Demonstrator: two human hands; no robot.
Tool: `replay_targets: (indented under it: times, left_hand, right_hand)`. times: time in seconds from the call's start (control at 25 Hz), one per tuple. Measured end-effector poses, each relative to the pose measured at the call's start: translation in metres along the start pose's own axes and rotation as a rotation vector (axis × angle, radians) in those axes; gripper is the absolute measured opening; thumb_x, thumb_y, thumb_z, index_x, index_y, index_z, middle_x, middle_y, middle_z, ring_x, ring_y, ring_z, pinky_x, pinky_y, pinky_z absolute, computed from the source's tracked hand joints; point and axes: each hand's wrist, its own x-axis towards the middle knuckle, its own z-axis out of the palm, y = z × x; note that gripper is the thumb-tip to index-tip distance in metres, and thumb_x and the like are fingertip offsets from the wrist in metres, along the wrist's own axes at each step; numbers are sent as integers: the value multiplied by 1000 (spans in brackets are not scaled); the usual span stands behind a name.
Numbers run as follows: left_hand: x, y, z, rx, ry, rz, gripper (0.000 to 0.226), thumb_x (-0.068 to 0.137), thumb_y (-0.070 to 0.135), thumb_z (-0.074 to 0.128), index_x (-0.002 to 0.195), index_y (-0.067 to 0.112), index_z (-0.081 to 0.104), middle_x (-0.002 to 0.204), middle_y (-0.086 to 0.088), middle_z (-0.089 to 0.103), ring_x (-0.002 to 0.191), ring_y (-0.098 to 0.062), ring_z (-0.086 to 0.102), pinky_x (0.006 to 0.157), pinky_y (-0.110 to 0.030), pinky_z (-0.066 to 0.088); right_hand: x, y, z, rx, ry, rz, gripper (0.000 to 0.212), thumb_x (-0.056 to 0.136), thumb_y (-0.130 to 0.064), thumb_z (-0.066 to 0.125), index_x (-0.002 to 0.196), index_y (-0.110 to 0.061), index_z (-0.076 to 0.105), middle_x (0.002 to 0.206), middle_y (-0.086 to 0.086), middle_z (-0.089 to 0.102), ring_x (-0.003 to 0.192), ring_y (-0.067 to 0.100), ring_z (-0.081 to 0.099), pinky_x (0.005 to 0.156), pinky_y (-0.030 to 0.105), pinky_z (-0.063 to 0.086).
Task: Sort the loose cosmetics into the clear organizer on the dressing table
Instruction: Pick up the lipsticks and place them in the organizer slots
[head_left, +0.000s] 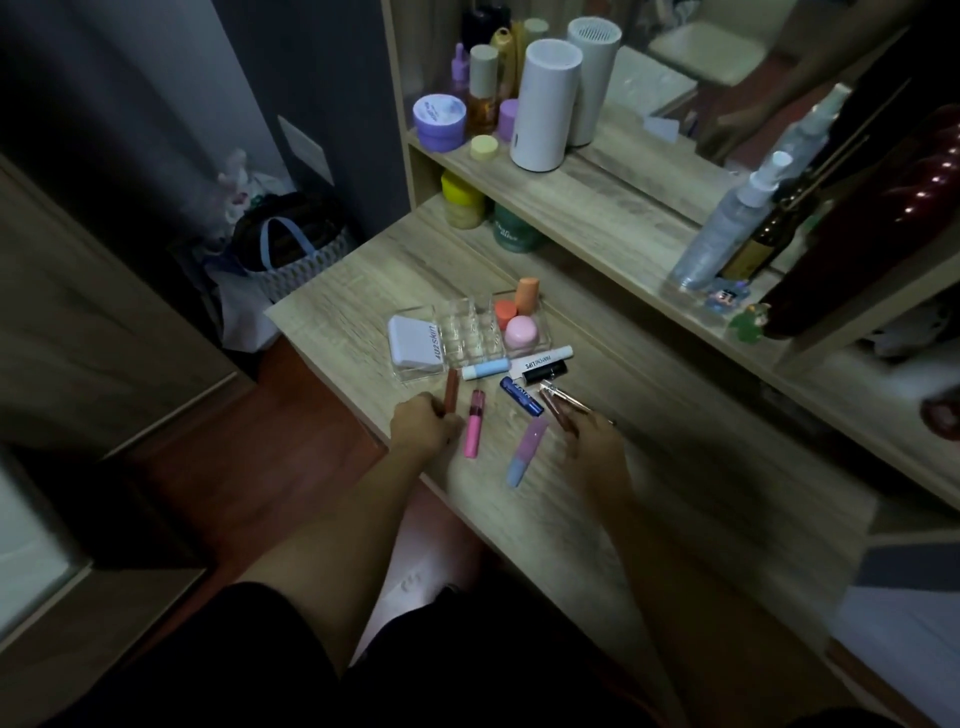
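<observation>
The clear organizer (470, 332) stands on the dressing table (675, 467). It holds a white compact (415, 345), two orange items (525, 296) and a pink jar (521, 332). In front lie a light blue tube (485, 370), a white tube (543, 358), a black tube (544, 372), a dark blue tube (521, 397), a pink gloss (474, 423) and a pink-and-blue tube (527, 451). My left hand (423, 423) grips a brown lipstick (451, 391). My right hand (595, 434) holds rose-gold tubes (558, 408).
A raised shelf (597, 197) behind holds jars, bottles, a white cylinder (545, 104) and a spray bottle (727, 223), backed by a mirror. A basket (296, 254) sits on the floor to the left. The table's front edge runs close to my knees.
</observation>
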Motion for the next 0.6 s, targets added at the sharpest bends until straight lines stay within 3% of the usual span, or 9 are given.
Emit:
replay_targets:
  times: [0.12, 0.24, 0.32, 0.4, 0.48, 0.6]
  left_hand:
    - [-9, -4, -10, -293, 5, -21, 7, 78, 19, 67, 76, 12, 65, 66, -2, 65, 64, -17, 60, 59, -23, 49]
    - [-5, 4, -27, -659, -55, 17, 20, 86, 9, 56, 69, 16, 62, 56, 3, 60, 62, -18, 56, 57, -22, 47]
    - [5, 18, -43, -866, -85, 27, 27, 92, 8, 49, 73, 17, 66, 52, 7, 63, 57, -11, 58, 54, -19, 49]
    - [18, 31, -62, -1007, -69, 29, 28, 94, 7, 46, 79, 16, 69, 58, 5, 64, 55, -7, 56, 53, -16, 48]
    - [32, 36, -78, -972, 11, 66, 19, 92, 7, 51, 90, 15, 67, 71, 0, 61, 62, -9, 55, 56, -13, 48]
    - [49, 38, -95, -799, 200, 151, 16, 84, 6, 66, 92, 19, 62, 79, 2, 61, 78, -10, 59, 70, -15, 50]
  right_hand:
    - [0, -9, -6, 258, 95, -11, 25, 91, -3, 51, 115, -4, 58, 111, 14, 61, 96, 18, 58, 84, 32, 51]
    - [25, -42, -19, 529, 86, 15, 22, 90, -7, 55, 112, -8, 57, 104, 3, 65, 89, 9, 62, 67, 10, 46]
    - [47, -67, -30, 681, 30, 3, 27, 89, -9, 58, 116, -11, 54, 102, -6, 64, 96, 11, 65, 66, 9, 49]
    - [68, -88, -38, 800, -43, -59, 39, 88, -7, 59, 124, -12, 48, 105, -6, 63, 95, 1, 64, 73, 12, 53]
    - [88, -103, -42, 843, -71, -94, 36, 86, -6, 61, 119, -16, 51, 100, -9, 64, 84, -10, 64, 72, 12, 54]
    - [111, -116, -44, 847, -55, -122, 20, 87, -19, 62, 91, -38, 58, 89, -11, 68, 80, -7, 67, 77, 20, 57]
